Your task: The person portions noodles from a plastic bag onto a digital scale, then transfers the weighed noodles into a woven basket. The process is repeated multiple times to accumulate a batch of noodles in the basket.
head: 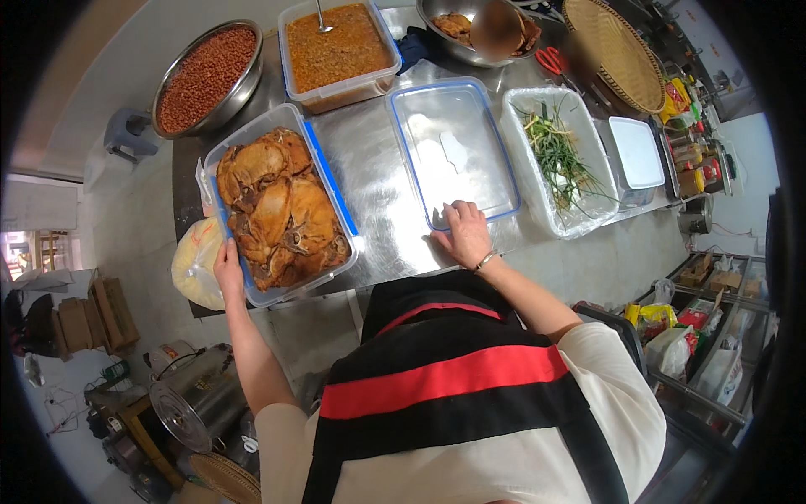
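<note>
My left hand (229, 268) grips the near left side of a clear plastic container (327, 277), its thumb along the wall. Browned cooked meat pieces (283, 201), apparently poultry, fill this container, which stands tilted in view at the left end of the steel table (352, 151). To the right a clear lid with a blue gasket (459, 183) lies flat on the table. My right hand (466, 233) rests over the lid's near edge, fingertips on top and thumb at the rim. Whether those fingers pinch the lid cannot be made out.
A steel bowl of reddish nuts or beans (208, 82) and a tub of orange-brown sauce (340, 53) with a ladle stand behind. Right are a bag-lined bin of green scraps (560, 157), a white-lidded box (636, 151), red-handled scissors (550, 61), a bowl of meat (450, 26) and a woven tray (617, 50).
</note>
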The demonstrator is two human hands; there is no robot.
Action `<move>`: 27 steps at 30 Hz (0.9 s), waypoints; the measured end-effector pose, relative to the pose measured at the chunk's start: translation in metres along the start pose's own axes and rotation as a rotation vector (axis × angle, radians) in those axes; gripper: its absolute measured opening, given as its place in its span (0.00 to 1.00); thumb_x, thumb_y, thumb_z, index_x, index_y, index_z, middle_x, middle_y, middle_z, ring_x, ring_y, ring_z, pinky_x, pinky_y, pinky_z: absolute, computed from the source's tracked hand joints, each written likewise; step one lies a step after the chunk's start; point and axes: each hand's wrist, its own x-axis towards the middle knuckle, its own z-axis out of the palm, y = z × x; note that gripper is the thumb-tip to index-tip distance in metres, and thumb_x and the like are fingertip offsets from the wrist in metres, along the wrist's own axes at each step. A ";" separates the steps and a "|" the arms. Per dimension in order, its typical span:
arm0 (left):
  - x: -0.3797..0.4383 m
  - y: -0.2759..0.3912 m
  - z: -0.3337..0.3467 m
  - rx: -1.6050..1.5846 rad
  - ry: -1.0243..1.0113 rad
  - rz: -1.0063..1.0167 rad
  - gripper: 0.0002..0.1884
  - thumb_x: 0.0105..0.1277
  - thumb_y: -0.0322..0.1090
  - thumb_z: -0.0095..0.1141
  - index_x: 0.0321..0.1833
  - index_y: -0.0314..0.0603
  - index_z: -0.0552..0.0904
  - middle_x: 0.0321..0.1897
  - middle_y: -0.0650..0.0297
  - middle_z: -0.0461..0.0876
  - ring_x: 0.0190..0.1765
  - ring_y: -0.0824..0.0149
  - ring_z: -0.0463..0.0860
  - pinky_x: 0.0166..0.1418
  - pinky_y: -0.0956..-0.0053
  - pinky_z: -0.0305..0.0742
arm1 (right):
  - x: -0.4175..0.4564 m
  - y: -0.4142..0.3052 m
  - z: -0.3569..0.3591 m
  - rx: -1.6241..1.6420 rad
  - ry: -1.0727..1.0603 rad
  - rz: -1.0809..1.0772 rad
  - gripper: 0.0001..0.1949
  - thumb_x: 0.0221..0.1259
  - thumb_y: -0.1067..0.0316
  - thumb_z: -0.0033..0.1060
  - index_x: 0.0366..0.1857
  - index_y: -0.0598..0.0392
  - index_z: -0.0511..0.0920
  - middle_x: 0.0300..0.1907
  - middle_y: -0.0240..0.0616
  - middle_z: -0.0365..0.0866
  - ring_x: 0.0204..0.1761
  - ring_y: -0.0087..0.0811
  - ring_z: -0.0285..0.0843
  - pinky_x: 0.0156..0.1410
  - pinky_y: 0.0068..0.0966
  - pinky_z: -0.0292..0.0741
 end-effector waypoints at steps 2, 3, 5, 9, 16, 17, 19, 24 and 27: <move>-0.002 -0.005 0.000 0.008 0.011 -0.014 0.28 0.71 0.47 0.53 0.64 0.28 0.72 0.59 0.54 0.77 0.58 0.65 0.74 0.63 0.74 0.66 | -0.010 0.008 0.014 -0.158 0.000 -0.115 0.22 0.48 0.58 0.68 0.48 0.54 0.77 0.48 0.47 0.71 0.53 0.49 0.66 0.55 0.40 0.67; 0.000 -0.002 0.002 0.013 0.008 -0.011 0.28 0.71 0.47 0.53 0.64 0.28 0.72 0.59 0.55 0.77 0.58 0.65 0.74 0.63 0.74 0.66 | -0.012 0.007 0.033 -0.208 -0.022 -0.164 0.22 0.47 0.63 0.65 0.49 0.54 0.77 0.49 0.50 0.70 0.50 0.50 0.66 0.56 0.40 0.67; -0.001 0.004 0.003 -0.004 -0.013 -0.009 0.28 0.70 0.48 0.53 0.63 0.29 0.73 0.59 0.55 0.77 0.58 0.65 0.74 0.63 0.74 0.66 | -0.011 -0.010 0.063 -0.100 0.027 -0.292 0.20 0.49 0.67 0.57 0.50 0.53 0.78 0.48 0.50 0.71 0.52 0.50 0.67 0.60 0.41 0.67; -0.002 0.006 0.000 0.043 0.007 0.003 0.28 0.70 0.48 0.53 0.62 0.29 0.74 0.58 0.57 0.78 0.57 0.66 0.75 0.61 0.75 0.67 | -0.011 -0.062 0.081 0.052 -0.046 -0.537 0.16 0.53 0.67 0.51 0.47 0.53 0.78 0.47 0.46 0.71 0.56 0.46 0.67 0.63 0.42 0.65; -0.015 0.019 0.004 0.040 0.034 0.029 0.25 0.70 0.46 0.54 0.59 0.29 0.77 0.53 0.59 0.81 0.53 0.68 0.76 0.59 0.75 0.68 | 0.001 -0.035 0.041 0.310 0.108 -0.453 0.19 0.45 0.68 0.65 0.45 0.58 0.77 0.53 0.50 0.72 0.54 0.48 0.70 0.58 0.43 0.69; -0.015 0.017 0.004 0.021 0.042 0.028 0.24 0.70 0.45 0.54 0.58 0.29 0.78 0.52 0.59 0.81 0.52 0.69 0.76 0.58 0.75 0.69 | 0.007 -0.021 0.027 0.240 0.131 -0.260 0.17 0.44 0.70 0.63 0.42 0.60 0.76 0.49 0.52 0.75 0.52 0.51 0.70 0.57 0.42 0.70; -0.017 0.017 0.003 0.022 0.061 0.035 0.23 0.70 0.44 0.55 0.56 0.29 0.79 0.50 0.59 0.82 0.51 0.69 0.77 0.57 0.75 0.69 | 0.012 0.015 0.003 -0.024 0.220 0.100 0.16 0.47 0.66 0.63 0.40 0.62 0.76 0.46 0.53 0.76 0.47 0.52 0.73 0.54 0.42 0.72; -0.013 0.018 0.008 -0.044 0.030 0.091 0.20 0.70 0.43 0.54 0.53 0.30 0.80 0.45 0.62 0.84 0.47 0.72 0.77 0.53 0.78 0.71 | 0.008 0.076 0.022 0.313 0.017 0.446 0.16 0.52 0.61 0.64 0.41 0.59 0.78 0.31 0.47 0.83 0.34 0.45 0.82 0.43 0.36 0.78; -0.013 0.019 0.011 -0.061 0.029 0.075 0.20 0.70 0.42 0.54 0.53 0.30 0.81 0.44 0.62 0.84 0.46 0.73 0.78 0.52 0.78 0.71 | 0.013 0.080 0.024 0.414 0.099 0.438 0.13 0.53 0.63 0.62 0.38 0.59 0.76 0.30 0.47 0.82 0.33 0.43 0.83 0.42 0.34 0.78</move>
